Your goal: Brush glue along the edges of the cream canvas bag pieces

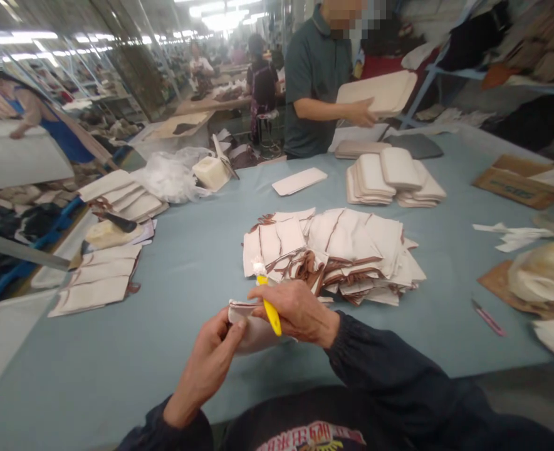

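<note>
The left hand (pixel 207 360) pinches a white piece (pixel 261 338) between thumb and fingers, near its left corner, in front of the person and close above the desk (pixel 192 250). The right hand (pixel 300 310) is curled round a yellow brush (pixel 271 310), its pale tip pointing away from the person — and the fingers of this hand also reach the piece's upper edge, just beside the left hand. Whether they grip that edge, I cannot tell.

Just beyond the hands lies a loose pile (pixel 352 235) of white pieces with brown edges. Past it, near the far side, sit rounded pads (pixel 368 178) in stacks, with a flat strip (pixel 299 181) to their left. On the right are a cutter (pixel 488 317) and a cardboard box (pixel 516 181). Across the desk, a co-worker (pixel 312 94) holds pale panels (pixel 385 91).
</note>
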The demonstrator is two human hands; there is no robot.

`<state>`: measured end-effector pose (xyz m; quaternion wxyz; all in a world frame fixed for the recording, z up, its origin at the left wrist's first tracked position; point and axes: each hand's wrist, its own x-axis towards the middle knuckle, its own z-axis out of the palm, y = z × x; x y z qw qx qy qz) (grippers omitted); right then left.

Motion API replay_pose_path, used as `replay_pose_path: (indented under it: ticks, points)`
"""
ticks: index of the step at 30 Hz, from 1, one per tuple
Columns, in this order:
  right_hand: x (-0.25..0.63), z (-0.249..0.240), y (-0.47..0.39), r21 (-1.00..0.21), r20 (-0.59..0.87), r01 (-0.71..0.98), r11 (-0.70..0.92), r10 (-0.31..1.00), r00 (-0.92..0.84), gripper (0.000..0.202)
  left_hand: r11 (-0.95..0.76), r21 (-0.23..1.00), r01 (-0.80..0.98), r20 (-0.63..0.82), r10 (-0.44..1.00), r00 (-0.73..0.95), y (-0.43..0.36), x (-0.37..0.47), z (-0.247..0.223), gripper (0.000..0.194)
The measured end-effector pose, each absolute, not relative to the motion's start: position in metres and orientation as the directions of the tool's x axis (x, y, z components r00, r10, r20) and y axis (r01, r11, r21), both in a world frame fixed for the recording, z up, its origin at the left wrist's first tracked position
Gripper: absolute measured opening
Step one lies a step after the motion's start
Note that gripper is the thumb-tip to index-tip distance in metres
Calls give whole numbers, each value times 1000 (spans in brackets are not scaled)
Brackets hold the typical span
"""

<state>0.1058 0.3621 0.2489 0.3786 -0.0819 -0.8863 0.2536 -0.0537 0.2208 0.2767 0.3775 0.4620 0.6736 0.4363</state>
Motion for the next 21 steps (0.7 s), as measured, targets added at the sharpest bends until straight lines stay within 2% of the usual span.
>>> replay_pose_path:
  ticks: [4, 6, 8, 11, 14, 17, 21]
  points:
    - [121, 276, 360, -716, 662, -114, 689, 617, -426, 46, 242, 969, 58, -219, 940, -263, 214, -71, 285, 55]
    - [125, 295, 353, -781, 625, -198, 593, 736, -262, 46, 229, 973, -3, -223, 945, -241, 207, -83, 287, 53]
    - [122, 316, 341, -799, 576, -321, 509, 801, -165, 40, 211, 977, -40, -215, 955, -204, 200, -94, 291, 51]
    - [104, 340, 319, -785, 555, -461, 415, 802, -222, 33, 167, 981, -94, -179, 975, -134, 193, -106, 298, 49]
    - [81, 347, 300, -778, 571, -512, 365, 751, -333, 32, 124, 986, -109, -135, 986, -102, 187, -110, 305, 48]
    - [62, 339, 290, -772, 595, -510, 379, 713, -370, 29, 94, 992, -90, -104, 987, -126, 179, -111, 310, 44]
    - [45, 320, 285, -768, 634, -429, 476, 663, -398, 22, 92, 990, -109, -111, 978, -179, 166, -115, 308, 41]
